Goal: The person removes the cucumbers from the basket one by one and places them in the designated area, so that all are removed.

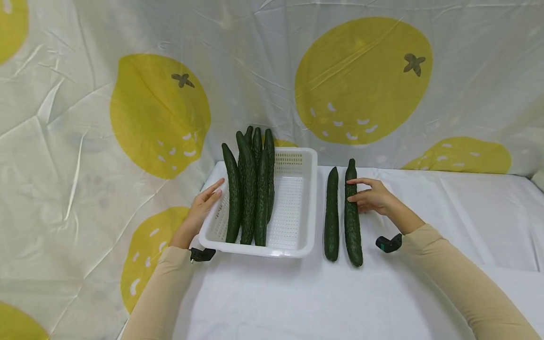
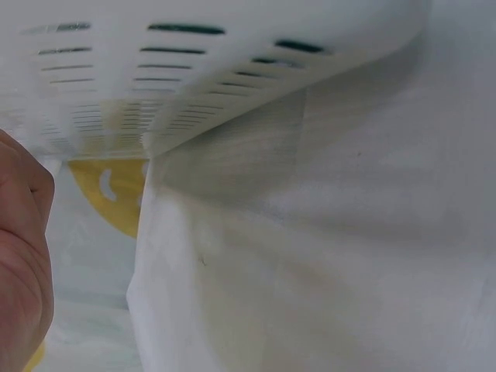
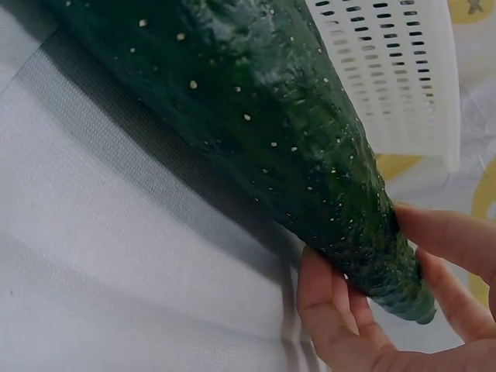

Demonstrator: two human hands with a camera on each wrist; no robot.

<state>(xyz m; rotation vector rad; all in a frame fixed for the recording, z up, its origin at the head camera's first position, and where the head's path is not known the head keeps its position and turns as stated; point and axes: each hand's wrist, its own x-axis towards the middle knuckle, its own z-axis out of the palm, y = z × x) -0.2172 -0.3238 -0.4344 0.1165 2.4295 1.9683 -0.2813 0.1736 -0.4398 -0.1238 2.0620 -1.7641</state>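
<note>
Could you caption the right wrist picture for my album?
Right hand holding a bumpy green cucumber near its narrow end, white basket beyond.

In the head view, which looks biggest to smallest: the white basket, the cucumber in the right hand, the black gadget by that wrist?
1. White basket
2. Cucumber in the right hand
3. Black gadget

In the head view, the rear long bumpy dark-green cucumbers [image 1: 257, 139] are partly hidden by those in front. In the left wrist view, the left hand [image 2: 22, 263] is cropped by the left edge, the white slotted plastic basket [image 2: 232, 46] by the top. In the right wrist view, the held cucumber [image 3: 263, 132] is cut off above.
</note>
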